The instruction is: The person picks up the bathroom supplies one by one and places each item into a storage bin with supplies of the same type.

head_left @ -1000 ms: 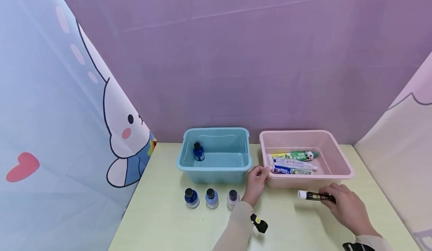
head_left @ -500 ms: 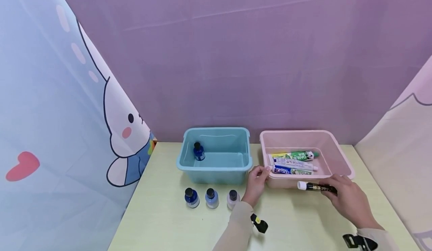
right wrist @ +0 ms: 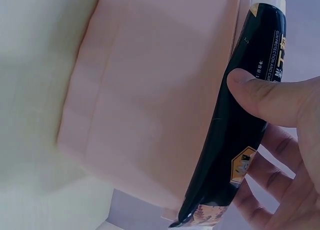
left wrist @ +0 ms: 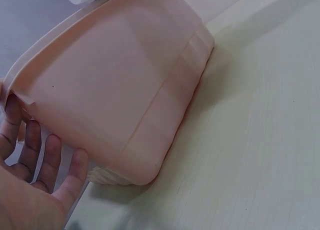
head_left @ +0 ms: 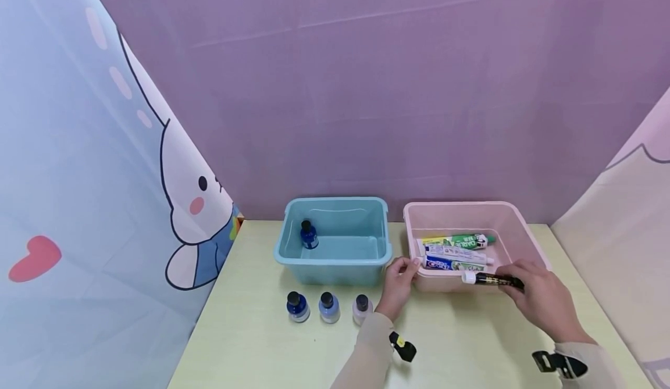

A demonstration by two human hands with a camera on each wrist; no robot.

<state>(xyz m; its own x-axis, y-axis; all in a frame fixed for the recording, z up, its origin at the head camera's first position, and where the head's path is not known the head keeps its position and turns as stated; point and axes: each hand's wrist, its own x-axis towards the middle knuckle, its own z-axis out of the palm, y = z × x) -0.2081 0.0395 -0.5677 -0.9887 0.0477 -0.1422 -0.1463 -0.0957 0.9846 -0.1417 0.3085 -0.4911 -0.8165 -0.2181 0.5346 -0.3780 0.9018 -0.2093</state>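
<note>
My right hand (head_left: 541, 299) holds a black toothpaste tube (right wrist: 235, 125) with a white cap, thumb on one side and fingers on the other. In the head view the tube overlaps the front rim of the pink bin (head_left: 471, 284). My left hand (head_left: 398, 287) grips that bin's front left corner, its thumb over the rim and fingertips beneath, as the left wrist view shows. Inside the pink bin lie a green and yellow toothpaste tube (head_left: 460, 241), a white tube (head_left: 458, 254) and a blue and white tube (head_left: 445, 263).
Left of the pink bin stands a blue bin (head_left: 335, 270) with a dark blue bottle (head_left: 309, 236) inside. In front of it are a dark blue bottle (head_left: 298, 309), a light blue bottle (head_left: 328, 309) and a pale pink bottle (head_left: 361, 310). A purple cloth (head_left: 392, 86) hangs behind.
My right hand has raised the black toothpaste tube from in front of the pink bin to its front rim. My left hand keeps its place on the corner.
</note>
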